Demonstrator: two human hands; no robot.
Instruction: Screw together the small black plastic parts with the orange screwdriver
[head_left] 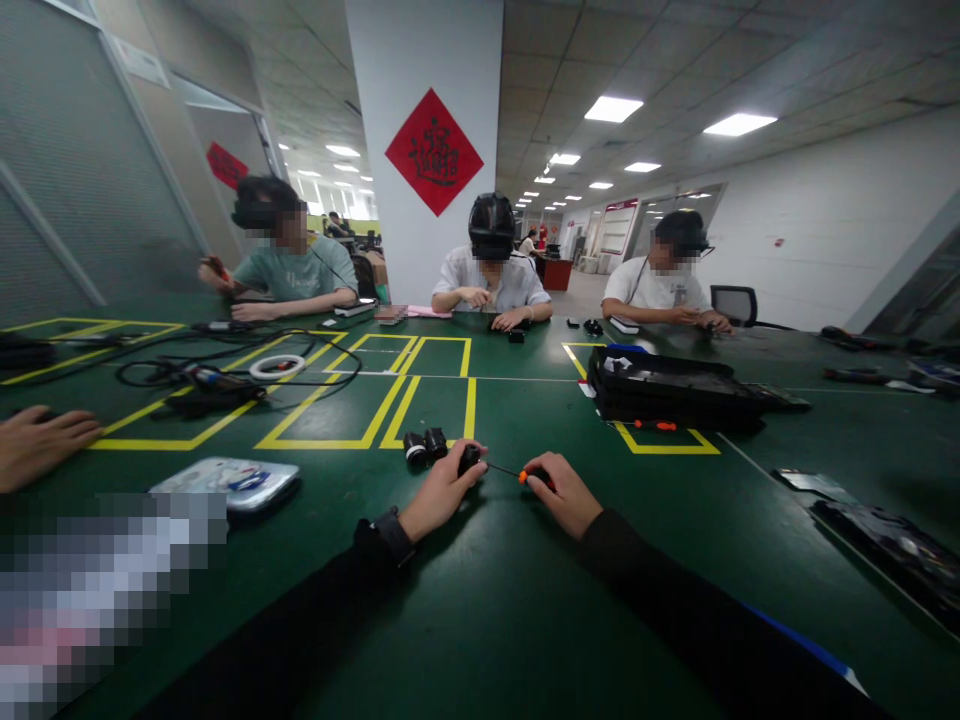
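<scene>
My left hand (444,490), with a dark band at the wrist, is closed around a small black cylindrical part (469,458) near the middle of the green table. To its right, my right hand (564,492) grips a screwdriver (523,477) with an orange and black handle. The thin shaft points left and its tip reaches the black part; whether it sits inside a screw is too small to tell. Two more black cylindrical parts (425,447) stand together just beyond my left hand, one with a white ring.
Black trays (667,385) are stacked at the right, with an orange-handled tool before them. Cables (202,375) and a white ring lie at the left, near a clear case (232,482). Another person's hand (45,445) rests at far left. Three people sit across the table.
</scene>
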